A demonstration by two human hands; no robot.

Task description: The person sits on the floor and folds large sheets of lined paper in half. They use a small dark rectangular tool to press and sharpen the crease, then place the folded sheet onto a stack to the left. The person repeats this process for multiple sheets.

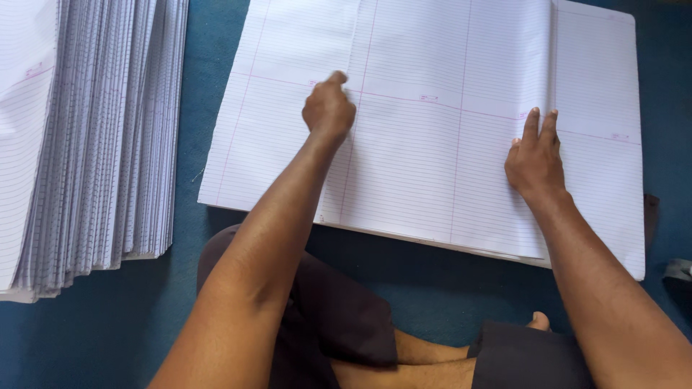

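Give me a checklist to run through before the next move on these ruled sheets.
1. Left hand on the top ruled sheet, fingers curled: ok.
2. Right hand flat near that sheet's right edge: ok.
3. Top sheet lined up with the sheet underneath: not ok, it sits offset to the left.
4. Fanned stack of sheets clear of both hands: ok.
5. Number of sheets under the hands: cannot tell.

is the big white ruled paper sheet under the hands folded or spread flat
Spread flat: the big white ruled paper sheet lies open on the blue floor, both hands pressing it.
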